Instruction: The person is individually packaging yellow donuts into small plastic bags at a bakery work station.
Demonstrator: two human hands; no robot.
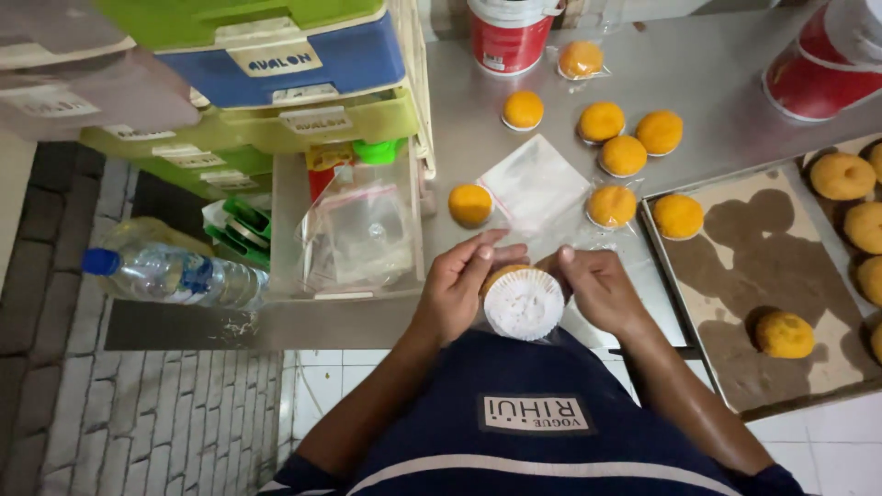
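Observation:
My left hand (459,285) and my right hand (597,287) together hold a small orange cake in a white pleated paper cup (524,303), its underside turned toward me, just above the steel table's near edge. Thin clear plastic seems to wrap it, though that is hard to tell. A flat stack of clear plastic bags (537,186) lies on the table right beyond my hands. Several orange cakes (624,155) sit around it, some inside clear bags.
A baking tray (735,266) lined with brown paper holds more cakes at right. Two red-and-white tubs (508,35) stand at the back. A plastic drawer unit (276,83), loose bags and a water bottle (175,274) are at left. Tiled floor lies below.

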